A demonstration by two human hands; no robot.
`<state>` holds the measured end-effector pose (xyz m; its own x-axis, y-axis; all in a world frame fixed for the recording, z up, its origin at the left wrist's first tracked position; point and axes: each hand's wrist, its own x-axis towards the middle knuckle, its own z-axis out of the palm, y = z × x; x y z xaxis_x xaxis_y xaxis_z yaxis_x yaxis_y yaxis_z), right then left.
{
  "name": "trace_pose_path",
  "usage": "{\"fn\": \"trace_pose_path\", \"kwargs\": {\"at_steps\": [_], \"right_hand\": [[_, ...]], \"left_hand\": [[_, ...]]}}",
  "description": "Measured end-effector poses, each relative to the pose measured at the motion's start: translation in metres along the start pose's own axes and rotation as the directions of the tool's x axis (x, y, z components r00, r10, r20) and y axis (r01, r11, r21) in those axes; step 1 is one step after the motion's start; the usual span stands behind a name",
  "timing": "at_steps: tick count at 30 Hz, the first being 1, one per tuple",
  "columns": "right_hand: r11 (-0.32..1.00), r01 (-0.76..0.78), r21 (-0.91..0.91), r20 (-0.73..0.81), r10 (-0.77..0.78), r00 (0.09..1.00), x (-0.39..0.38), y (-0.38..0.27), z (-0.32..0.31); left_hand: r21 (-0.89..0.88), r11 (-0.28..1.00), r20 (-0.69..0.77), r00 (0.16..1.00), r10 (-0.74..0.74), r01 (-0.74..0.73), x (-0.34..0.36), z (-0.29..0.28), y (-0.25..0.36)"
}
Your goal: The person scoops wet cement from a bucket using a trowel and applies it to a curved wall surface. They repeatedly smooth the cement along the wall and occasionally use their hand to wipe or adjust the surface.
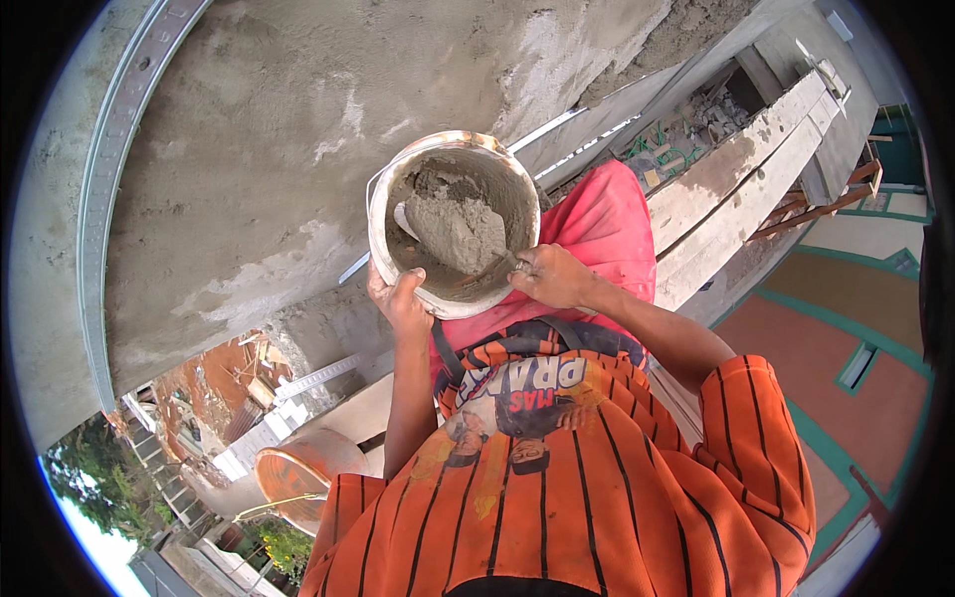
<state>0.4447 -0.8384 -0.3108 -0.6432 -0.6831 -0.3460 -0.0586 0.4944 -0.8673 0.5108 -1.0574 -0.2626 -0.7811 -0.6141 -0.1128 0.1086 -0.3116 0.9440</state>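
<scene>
A white bucket (380, 231), smeared with cement, is tilted in front of my body, its mouth toward me. Grey wet mortar (463, 181) coats its inside. My left hand (401, 298) grips the bucket's near left rim, thumb over the edge. At the near right rim my right hand (553, 277) is closed around the handle of a trowel. Its blade, inside the bucket, is heaped with mortar (458, 231), so most of the metal is hidden; only a pale edge (403, 219) shows at the left.
Beyond the bucket stands a partly damp plastered wall (269, 129) with a long metal strip (99, 189) at left. Wooden planks (736, 189) run to the right, beside rubble (711, 119). At lower left is an orange bucket (298, 473). A painted wall (836, 368) lies right.
</scene>
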Motion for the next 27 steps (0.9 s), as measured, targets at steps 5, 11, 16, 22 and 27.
{"fn": "trace_pose_path", "kwargs": {"at_steps": [5,11,16,22,27], "right_hand": [[0.998,0.039,0.056,-0.086,-0.034,0.996,-0.001,-0.004,-0.001],[0.653,-0.176,0.736,0.11,0.141,0.984,-0.022,-0.005,-0.011],[0.335,0.193,0.922,-0.264,0.183,0.947,-0.044,0.001,-0.075],[0.54,0.643,0.543,-0.83,0.46,0.315,-0.062,0.08,-0.17],[0.81,0.148,0.568,-0.694,0.568,-0.443,0.04,0.149,-0.223]], "left_hand": [[-0.087,0.995,0.021,0.999,-0.039,0.04,0.011,0.002,-0.001],[-0.121,0.989,-0.012,0.996,-0.086,0.084,0.019,-0.009,0.011],[-0.058,0.996,-0.057,0.996,-0.068,0.064,0.019,-0.021,0.013],[0.094,0.989,-0.163,0.982,-0.094,0.111,0.017,-0.032,0.014],[0.117,0.986,-0.203,0.975,-0.092,0.117,0.019,-0.039,0.004]]}}
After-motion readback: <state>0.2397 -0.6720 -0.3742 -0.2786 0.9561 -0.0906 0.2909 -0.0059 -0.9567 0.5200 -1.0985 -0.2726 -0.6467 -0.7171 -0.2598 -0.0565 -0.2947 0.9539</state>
